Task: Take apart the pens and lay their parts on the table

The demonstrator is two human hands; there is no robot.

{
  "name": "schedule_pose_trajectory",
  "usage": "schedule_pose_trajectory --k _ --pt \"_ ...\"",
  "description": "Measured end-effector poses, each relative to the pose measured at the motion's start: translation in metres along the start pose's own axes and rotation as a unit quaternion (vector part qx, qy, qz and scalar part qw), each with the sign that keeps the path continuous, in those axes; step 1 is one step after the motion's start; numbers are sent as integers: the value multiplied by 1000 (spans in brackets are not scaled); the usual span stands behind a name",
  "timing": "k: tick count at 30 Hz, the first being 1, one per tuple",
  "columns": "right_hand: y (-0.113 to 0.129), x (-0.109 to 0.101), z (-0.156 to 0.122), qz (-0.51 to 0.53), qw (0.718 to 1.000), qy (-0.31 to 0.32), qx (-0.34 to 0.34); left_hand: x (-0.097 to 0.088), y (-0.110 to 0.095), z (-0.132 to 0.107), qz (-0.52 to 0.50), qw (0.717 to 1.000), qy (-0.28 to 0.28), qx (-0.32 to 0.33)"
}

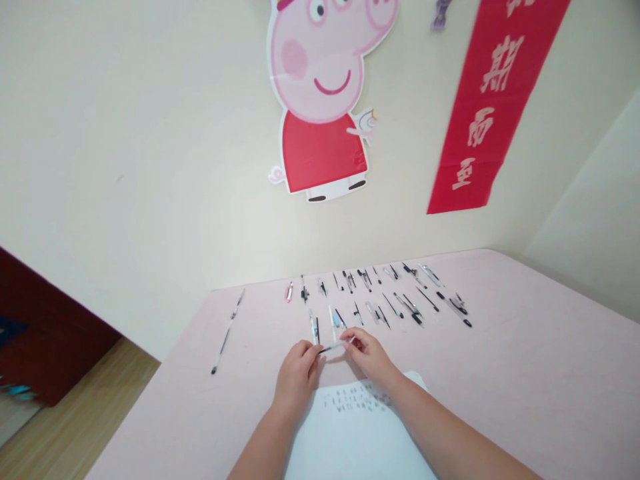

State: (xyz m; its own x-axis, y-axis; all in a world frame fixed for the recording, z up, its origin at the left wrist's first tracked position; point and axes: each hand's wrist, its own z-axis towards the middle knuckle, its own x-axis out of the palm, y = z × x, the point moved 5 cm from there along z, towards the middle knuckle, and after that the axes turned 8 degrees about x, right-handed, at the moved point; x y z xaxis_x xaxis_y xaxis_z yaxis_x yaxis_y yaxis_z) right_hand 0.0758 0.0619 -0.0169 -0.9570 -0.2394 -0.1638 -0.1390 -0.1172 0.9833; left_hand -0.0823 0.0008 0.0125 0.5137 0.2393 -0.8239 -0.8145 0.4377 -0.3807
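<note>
Between my two hands lies a thin pen (331,347) with a pale, see-through barrel and a dark left end. My left hand (297,375) pinches the dark end. My right hand (371,359) pinches the other end, its fingers closed. Just beyond my hands are a white stick-like pen part (331,323), a blue pen part (336,321) and a clear pen barrel (313,325) beside a dark piece. Below my hands a white sheet (350,440) with small dark marks near its top lies partly under my forearms.
Pen parts (410,310) lie in two rows toward the wall. A long pen (229,333) lies apart at the left on the pink tabletop (500,387). A pig cutout (325,147) and a red banner (480,133) hang on the wall (150,167) behind.
</note>
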Motion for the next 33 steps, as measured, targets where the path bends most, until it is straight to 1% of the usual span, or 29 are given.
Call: schedule_pose_trajectory --k 12,15,20,22,25,28,31,33 --pt "2 -9 0 12 999 -27 14 -3 8 -3 -2 999 -27 -30" --pt "3 -11 0 25 999 -35 18 -4 9 -4 -6 998 -44 -34" --pt "1 -17 1 36 997 -70 15 -6 13 -5 -6 996 -80 -42" --pt "1 -14 0 13 998 -58 11 -7 13 -4 -9 995 -86 -42" --pt "1 -2 -3 -57 998 2 3 -7 12 -4 -17 995 -89 -37" --pt "1 10 -10 -148 987 57 -14 -7 11 -4 -23 996 -85 -34" --pt "6 14 -15 -218 973 68 -39 -5 12 -4 -27 996 -73 -38" --pt "10 13 -16 -242 967 64 -54 -4 12 -4 -30 997 -66 -39"
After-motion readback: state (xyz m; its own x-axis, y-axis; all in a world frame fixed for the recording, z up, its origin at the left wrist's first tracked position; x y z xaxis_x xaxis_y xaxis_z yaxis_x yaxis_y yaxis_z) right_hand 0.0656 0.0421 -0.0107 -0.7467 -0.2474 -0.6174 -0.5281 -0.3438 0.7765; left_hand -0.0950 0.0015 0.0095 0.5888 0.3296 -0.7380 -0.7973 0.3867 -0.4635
